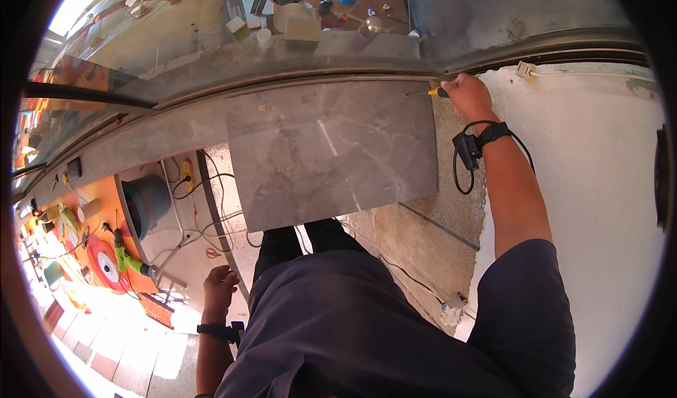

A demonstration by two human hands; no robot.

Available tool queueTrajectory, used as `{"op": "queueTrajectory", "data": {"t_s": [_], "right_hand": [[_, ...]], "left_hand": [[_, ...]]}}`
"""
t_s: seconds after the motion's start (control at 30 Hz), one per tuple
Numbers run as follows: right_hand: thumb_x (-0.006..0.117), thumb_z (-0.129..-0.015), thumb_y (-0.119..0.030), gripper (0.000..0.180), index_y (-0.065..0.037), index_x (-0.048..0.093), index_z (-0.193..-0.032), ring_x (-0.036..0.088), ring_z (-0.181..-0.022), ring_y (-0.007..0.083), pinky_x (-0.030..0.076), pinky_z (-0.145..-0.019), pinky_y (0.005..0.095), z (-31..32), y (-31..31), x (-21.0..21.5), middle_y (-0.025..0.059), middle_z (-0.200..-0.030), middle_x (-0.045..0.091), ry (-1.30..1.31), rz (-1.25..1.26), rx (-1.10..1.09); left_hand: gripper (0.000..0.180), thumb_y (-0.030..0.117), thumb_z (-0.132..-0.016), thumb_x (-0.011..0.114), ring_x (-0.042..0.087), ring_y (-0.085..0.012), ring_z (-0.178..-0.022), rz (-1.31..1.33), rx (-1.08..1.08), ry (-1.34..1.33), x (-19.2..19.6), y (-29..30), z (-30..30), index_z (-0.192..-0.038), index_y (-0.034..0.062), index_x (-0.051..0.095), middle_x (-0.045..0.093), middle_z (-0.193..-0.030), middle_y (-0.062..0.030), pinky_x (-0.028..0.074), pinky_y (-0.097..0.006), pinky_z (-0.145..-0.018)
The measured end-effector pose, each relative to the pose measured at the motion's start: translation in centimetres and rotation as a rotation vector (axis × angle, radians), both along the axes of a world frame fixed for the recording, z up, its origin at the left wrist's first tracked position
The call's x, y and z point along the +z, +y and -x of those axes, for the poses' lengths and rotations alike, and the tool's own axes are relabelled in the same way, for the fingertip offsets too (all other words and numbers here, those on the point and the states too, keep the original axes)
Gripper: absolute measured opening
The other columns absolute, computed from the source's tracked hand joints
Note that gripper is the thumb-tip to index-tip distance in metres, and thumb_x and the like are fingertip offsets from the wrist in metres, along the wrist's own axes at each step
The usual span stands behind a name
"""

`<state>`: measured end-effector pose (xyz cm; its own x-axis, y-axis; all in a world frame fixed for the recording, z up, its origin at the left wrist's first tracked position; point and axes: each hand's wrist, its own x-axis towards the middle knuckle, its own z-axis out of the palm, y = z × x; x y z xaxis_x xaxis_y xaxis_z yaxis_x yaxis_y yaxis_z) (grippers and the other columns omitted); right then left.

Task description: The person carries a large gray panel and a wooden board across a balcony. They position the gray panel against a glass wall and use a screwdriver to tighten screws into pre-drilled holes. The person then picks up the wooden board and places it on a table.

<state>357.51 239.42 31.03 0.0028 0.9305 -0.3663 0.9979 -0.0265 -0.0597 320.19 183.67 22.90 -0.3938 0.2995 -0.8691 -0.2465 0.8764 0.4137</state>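
My right hand [468, 94], arm stretched forward, is closed round the handle of a screwdriver [440, 92] with a dark and yellow grip. Its thin shaft points left over the far right corner of a grey slab [331, 158], just short of the window frame. Whether the tip touches anything is too small to tell. My left hand [221, 285] hangs low on the left, away from the slab, its fingers curled in with nothing visible in them. Black straps with a small device are on both wrists.
Behind the slab runs a window ledge [317, 77] with glass panes; cups and bottles stand beyond. At left, an orange table [116, 186] carries a green drill [127, 257] and a red reel [104, 264]. A dark bucket [147, 202] and loose cables lie nearby. A white wall [585, 207] borders the right.
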Motion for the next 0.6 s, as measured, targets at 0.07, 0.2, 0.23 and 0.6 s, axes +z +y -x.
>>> {"op": "queueTrajectory", "data": {"t_s": [0.07,0.2,0.23,0.6], "right_hand": [[0.074,-0.078,-0.03,0.034,-0.002,0.061,-0.094,0.063,-0.09,0.0349,0.049,-0.078,0.0435,0.1,0.0,0.4,0.0155,-0.095,0.066,-0.073,-0.082,0.104],[0.077,-0.075,-0.023,0.033,-0.003,0.061,-0.095,0.062,-0.095,0.0336,0.049,-0.079,0.0426,-0.8,-1.2,-0.1,0.0152,-0.101,0.064,0.03,-0.316,0.486],[0.078,-0.074,-0.022,0.033,-0.003,0.06,-0.096,0.062,-0.096,0.0332,0.049,-0.08,0.0423,-0.7,-1.5,-0.2,0.0151,-0.102,0.063,0.016,-0.271,0.528],[0.075,-0.079,-0.032,0.038,-0.005,0.061,-0.102,0.064,-0.093,0.0339,0.05,-0.079,0.0409,-2.4,-0.1,-1.2,0.0185,-0.099,0.067,0.014,-0.045,-0.082]], "left_hand": [[0.034,0.01,-0.087,0.063,0.069,-0.0181,-0.082,-0.011,0.005,0.003,0.0,0.1,0.0,-0.118,-0.0036,0.057,0.067,-0.099,-0.0124,0.053,-0.028,-0.064],[0.034,0.01,-0.088,0.063,0.068,-0.018,-0.082,-0.005,0.003,0.002,-0.2,0.1,0.0,-0.118,-0.0038,0.057,0.067,-0.099,-0.0125,0.053,-0.028,-0.064],[0.034,0.01,-0.088,0.063,0.068,-0.018,-0.082,0.002,0.002,0.003,-0.1,0.0,0.1,-0.118,-0.0038,0.057,0.067,-0.099,-0.0125,0.054,-0.028,-0.064],[0.037,0.011,-0.088,0.063,0.068,-0.0195,-0.082,-0.008,-0.018,-0.015,-0.4,0.0,0.2,-0.121,-0.0055,0.055,0.066,-0.101,-0.0132,0.053,-0.029,-0.066]]}}
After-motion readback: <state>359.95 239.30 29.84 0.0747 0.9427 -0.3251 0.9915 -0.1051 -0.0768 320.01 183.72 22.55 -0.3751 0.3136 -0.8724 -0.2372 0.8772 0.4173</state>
